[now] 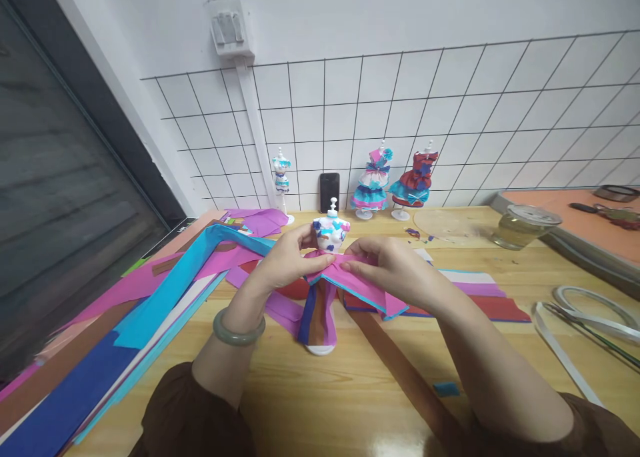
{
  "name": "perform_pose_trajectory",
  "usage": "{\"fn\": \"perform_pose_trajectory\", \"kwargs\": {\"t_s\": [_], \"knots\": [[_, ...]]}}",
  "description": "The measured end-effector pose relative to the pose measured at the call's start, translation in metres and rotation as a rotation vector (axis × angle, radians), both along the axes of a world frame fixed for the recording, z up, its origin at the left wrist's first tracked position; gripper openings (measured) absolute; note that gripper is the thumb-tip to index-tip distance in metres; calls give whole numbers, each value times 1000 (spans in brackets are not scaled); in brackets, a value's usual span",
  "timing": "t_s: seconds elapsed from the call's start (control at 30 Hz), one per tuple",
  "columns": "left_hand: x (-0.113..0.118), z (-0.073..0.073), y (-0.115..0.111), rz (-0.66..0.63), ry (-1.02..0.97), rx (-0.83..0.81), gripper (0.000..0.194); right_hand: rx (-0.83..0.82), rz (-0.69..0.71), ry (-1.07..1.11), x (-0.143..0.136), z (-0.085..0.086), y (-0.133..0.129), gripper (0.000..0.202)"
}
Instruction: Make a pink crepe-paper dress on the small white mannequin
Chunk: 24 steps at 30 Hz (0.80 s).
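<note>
In the middle of the table stands a small dress form (pixel 331 235), its white bodice dotted with blue, pink and brown bits. A pink crepe paper strip (pixel 367 285) with a blue edge wraps part of its waist, and its free end sticks out to the right. My left hand (pixel 293 257) pinches the strip at the waist with the thumb, fingers behind the form. My right hand (pixel 383 263) presses the strip between thumb and fingers just right of the waist. Below hangs a striped skirt (pixel 318 317) in blue, brown and purple, above the white base.
Long coloured paper strips (pixel 165 297) lie at left; a brown strip (pixel 400 370) runs toward me. Three dressed forms, including a red one (pixel 420 177), and a phone (pixel 329 191) stand by the wall. A glass cup (pixel 525 227) and white tape roll (pixel 595 310) sit right.
</note>
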<state>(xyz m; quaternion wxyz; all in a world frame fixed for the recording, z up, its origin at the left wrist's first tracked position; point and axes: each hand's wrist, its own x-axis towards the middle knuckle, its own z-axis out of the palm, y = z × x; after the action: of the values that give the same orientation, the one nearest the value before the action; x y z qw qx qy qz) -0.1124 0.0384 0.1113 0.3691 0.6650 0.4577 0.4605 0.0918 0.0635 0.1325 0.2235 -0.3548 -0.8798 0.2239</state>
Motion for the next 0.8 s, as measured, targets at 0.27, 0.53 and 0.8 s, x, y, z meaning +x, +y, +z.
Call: {"fn": "perform_pose_trajectory", "kwargs": {"t_s": [0.27, 0.53, 0.8], "knots": [[0, 2, 4, 45, -103, -10, 43, 380, 176, 165, -6, 1, -13, 27], [2, 5, 0, 120, -268, -87, 36, 815, 249, 76, -28, -12, -17, 29], [0, 11, 1, 188, -434, -100, 38, 945, 295, 77, -33, -19, -22, 30]]}}
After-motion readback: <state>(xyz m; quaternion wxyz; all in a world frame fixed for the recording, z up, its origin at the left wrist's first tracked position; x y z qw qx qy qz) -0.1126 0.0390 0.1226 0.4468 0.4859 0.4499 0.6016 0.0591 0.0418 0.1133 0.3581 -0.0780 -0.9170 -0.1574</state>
